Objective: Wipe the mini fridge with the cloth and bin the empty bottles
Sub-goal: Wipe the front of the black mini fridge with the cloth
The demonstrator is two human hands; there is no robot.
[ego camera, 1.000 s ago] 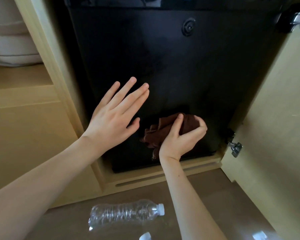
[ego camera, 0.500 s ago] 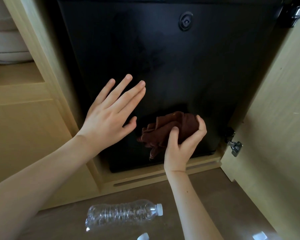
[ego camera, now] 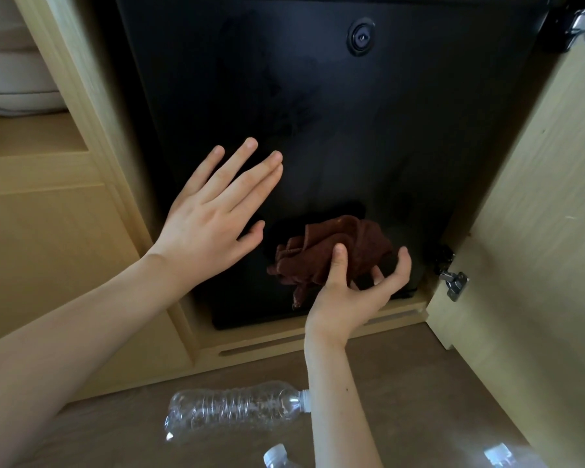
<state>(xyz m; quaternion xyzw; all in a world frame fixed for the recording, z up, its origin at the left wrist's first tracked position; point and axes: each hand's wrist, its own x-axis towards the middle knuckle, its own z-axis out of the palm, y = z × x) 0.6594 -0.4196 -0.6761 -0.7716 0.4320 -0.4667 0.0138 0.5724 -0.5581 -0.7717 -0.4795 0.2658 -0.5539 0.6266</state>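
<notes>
The black mini fridge (ego camera: 335, 130) stands closed inside a light wooden cabinet, with a round lock near its top. My right hand (ego camera: 352, 292) pinches a crumpled brown cloth (ego camera: 331, 251) against the lower part of the fridge door, fingers loosened around it. My left hand (ego camera: 213, 217) lies flat and spread on the door, left of the cloth. An empty clear bottle (ego camera: 237, 408) with a white cap lies on its side on the floor below. The caps of two more bottles (ego camera: 277, 456) (ego camera: 497, 456) show at the bottom edge.
The cabinet door (ego camera: 537, 231) hangs open at the right, with metal hinges (ego camera: 453, 282). A wooden shelf (ego camera: 31, 136) at the left holds white folded items. The floor (ego camera: 419, 383) is brown.
My right hand has turned and loosened its fingers around the cloth, which has bunched up a little higher. The left hand stays flat on the door. The view has tilted slightly down.
</notes>
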